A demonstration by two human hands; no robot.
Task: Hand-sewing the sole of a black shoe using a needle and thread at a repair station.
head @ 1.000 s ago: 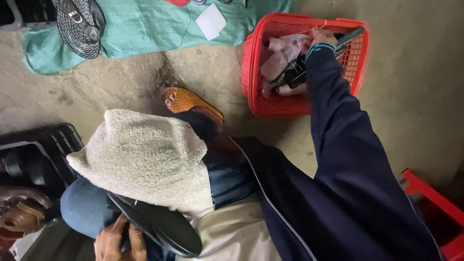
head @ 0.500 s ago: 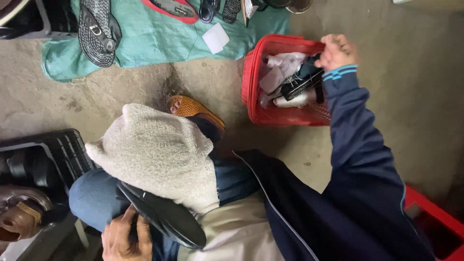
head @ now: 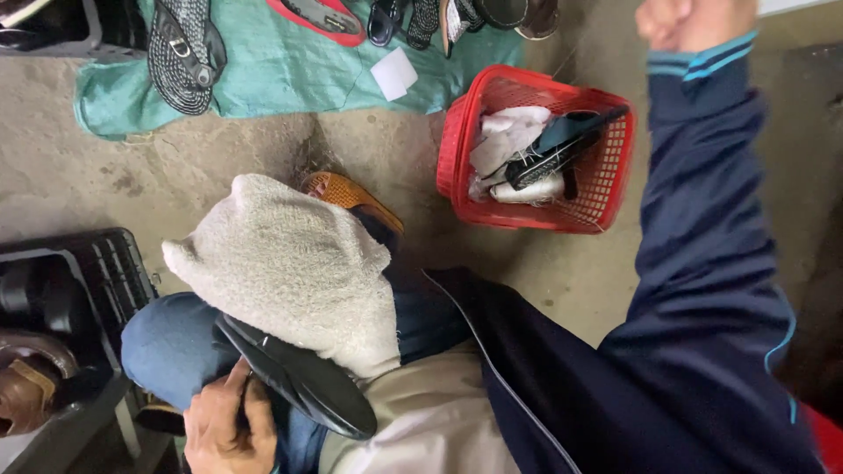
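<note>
- Head view: left hand (head: 230,428) curls its fingers around the black shoe sole (head: 294,376) lying on the lap, under a beige towel (head: 285,263).
- Right hand (head: 694,19) is raised above the red basket (head: 457,132), fingers clenched; whether it grips anything I cannot tell.
- Judging by this, the sole looks unworked, with the basket's tools unused.

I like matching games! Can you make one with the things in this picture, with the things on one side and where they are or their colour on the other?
Things:
1. basket
2. towel
3. black shoe sole
4. cloth on the floor

Descriptions:
A. teal green, with sandals lying on it
B. red, holding rags and tools
C. held by the left hand
D. off-white and fluffy, draped over the knee

Pairs: 1-B, 2-D, 3-C, 4-A
</note>
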